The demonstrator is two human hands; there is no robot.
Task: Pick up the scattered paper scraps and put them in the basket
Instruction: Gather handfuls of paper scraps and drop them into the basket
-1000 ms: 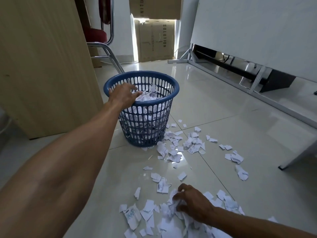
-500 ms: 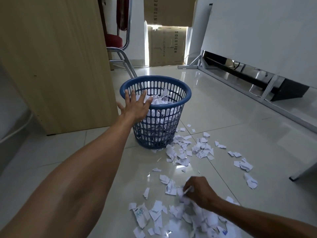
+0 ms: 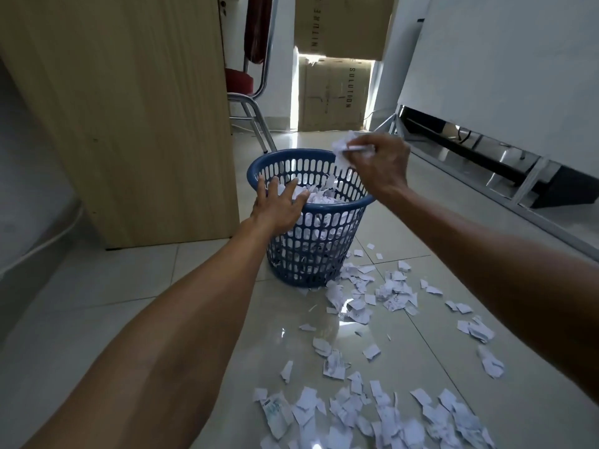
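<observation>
head view, looking down along both bare forearms to a tiled floor (image 3: 97,303). the blue slotted basket (image 3: 311,254) stands ahead of me, just beside a wooden panel (image 3: 129,108), already heaped with white paper close to its rim.

my left hand (image 3: 278,205) rests on the near rim, fingers straight and spread, holding nothing, much as it did half a second ago.

the change is on the other side. the right hand (image 3: 377,163), which was down among the nearest pile a moment back, is now raised just above the basket's far right rim. its fingers are curled round a bunch of scraps (image 3: 342,149), with some paper sticking out toward the basket. i judge this load is about to be dropped in; it has not been let go yet.

many paper scraps (image 3: 372,413) lie on the floor: a thick pile nearest me, a second cluster touching the basket's base, and loose pieces off to the right. the task looks far from finished, and the basket may run short of room.

a red chair (image 3: 240,82) and cardboard boxes (image 3: 334,92) stand behind.
</observation>
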